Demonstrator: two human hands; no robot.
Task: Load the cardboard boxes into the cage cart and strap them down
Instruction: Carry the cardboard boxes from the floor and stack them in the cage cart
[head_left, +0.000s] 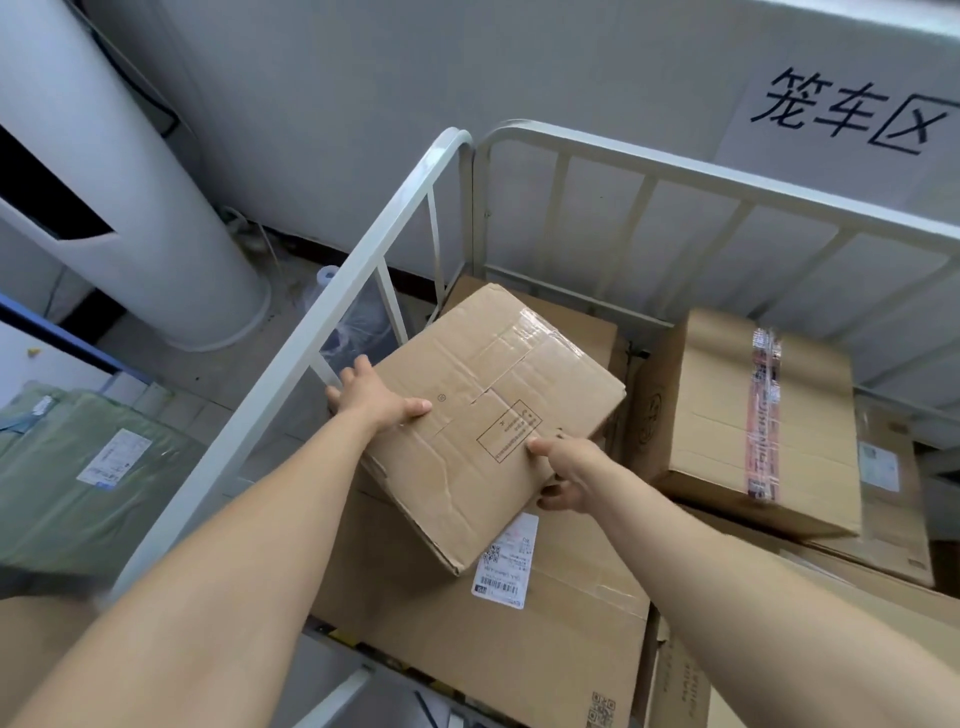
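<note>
While both hands grip the cardboard box (493, 415) across its short width, the left hand (376, 397) curled over one long edge and the right hand (569, 470) clasping the opposite one, its long axis runs away between them, skewed toward the right hand's side. It sits tilted over the larger box (519, 639) in the cage cart (363, 249), possibly touching it. Squaring it likely means swinging its far end toward the left hand's rail.
</note>
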